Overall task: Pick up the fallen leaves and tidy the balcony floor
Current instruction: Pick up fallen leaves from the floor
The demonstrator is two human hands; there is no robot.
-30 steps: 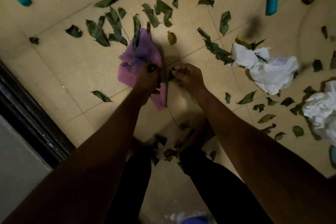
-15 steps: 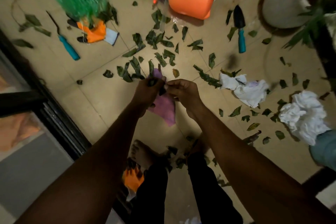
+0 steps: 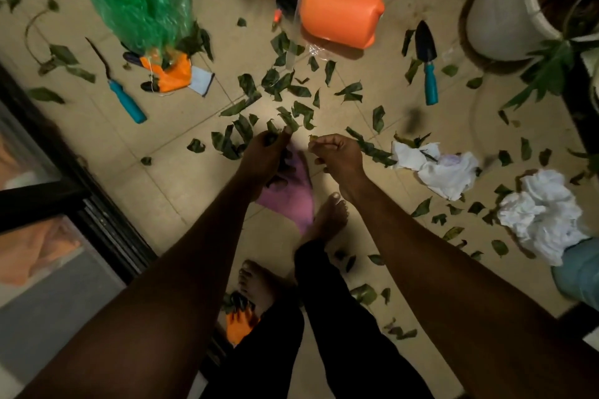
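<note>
Many green fallen leaves lie scattered over the beige tiled balcony floor. My left hand grips a bunch of dark leaves together with a pink cloth that hangs below it. My right hand is just right of it, a small gap apart, pinching a small yellowish leaf between thumb and fingers. Both hands are held above the floor in the middle of the view. My bare feet stand below them.
A green plastic bag and orange gloves lie at upper left, an orange sprayer at top centre. Teal-handled tools, a trowel, a white plant pot, crumpled white papers and a dark door track surround me.
The view has risen and widened, so more of the floor shows. My hands have come up from the floor and parted slightly, the left still carrying cloth and leaves.
</note>
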